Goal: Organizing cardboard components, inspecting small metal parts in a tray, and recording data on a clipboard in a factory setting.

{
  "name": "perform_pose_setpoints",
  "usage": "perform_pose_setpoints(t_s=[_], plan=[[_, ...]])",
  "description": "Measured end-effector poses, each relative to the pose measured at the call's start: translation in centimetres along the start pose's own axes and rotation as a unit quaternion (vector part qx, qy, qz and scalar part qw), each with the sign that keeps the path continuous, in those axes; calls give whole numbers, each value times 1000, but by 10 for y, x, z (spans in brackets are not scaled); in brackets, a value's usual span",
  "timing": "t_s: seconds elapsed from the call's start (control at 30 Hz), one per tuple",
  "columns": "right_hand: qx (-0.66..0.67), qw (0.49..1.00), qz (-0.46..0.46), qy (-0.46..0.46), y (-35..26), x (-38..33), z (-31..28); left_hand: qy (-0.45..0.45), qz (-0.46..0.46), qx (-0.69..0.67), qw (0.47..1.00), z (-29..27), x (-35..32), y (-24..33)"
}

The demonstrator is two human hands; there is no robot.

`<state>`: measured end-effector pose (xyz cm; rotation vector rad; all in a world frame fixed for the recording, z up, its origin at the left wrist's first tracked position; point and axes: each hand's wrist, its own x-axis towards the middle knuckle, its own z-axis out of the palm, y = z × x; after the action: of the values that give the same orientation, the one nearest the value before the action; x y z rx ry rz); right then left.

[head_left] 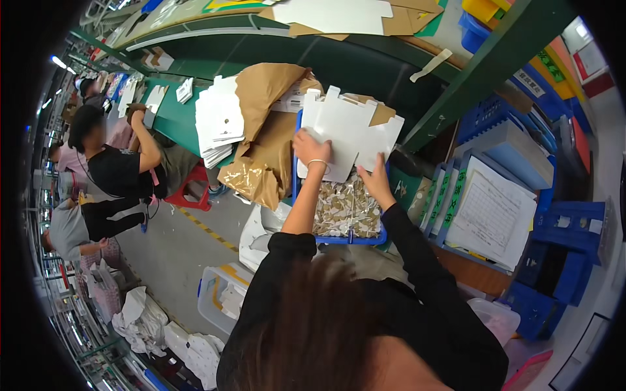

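A flat white die-cut cardboard blank (pixel 352 124) with notched edges lies over the far part of a blue tray (pixel 385 236). My left hand (pixel 312 148) grips the blank at its left side, with the thumb lying across the white face. At the blank's lower right edge is my right hand (pixel 375 181), thumb and forefinger spread and touching the card. Below the blank, the tray is filled with small white and tan scraps (pixel 345 208). A slim dark blue pen-like object (pixel 351 234) stands at the tray's near rim.
White card blanks (pixel 220 114) are stacked left of brown wrapping paper (pixel 267 130). File folders and papers (pixel 492 202) stand to the right, near a green post (pixel 482 78). A clear plastic bin (pixel 212 293) sits on the floor. Co-workers (pixel 120 153) are at the left.
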<state>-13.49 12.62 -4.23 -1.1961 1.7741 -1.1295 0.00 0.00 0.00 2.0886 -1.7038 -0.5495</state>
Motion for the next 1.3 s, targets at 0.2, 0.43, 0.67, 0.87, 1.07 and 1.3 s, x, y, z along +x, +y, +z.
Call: perform_pose_setpoints(t_s=[0.2,0.43,0.67,0.87,1.07,1.3], plan=[[-136,990,-33,1,0,-3,8,110,31,-19,993,-3,-13,1],[-146,979,-129,62,3,-7,13,101,70,-125,984,-8,-27,-17],[5,993,-22,118,-10,-5,-6,-36,150,-324,933,-20,-48,-67],[5,991,69,118,-16,10,-12,14,208,-350,913,-18,-55,-72],[73,993,60,66,-2,20,-8,77,249,-178,949,-2,-30,-66],[-134,978,-158,-31,-36,-48,-56,53,230,-104,966,-31,-34,-63]])
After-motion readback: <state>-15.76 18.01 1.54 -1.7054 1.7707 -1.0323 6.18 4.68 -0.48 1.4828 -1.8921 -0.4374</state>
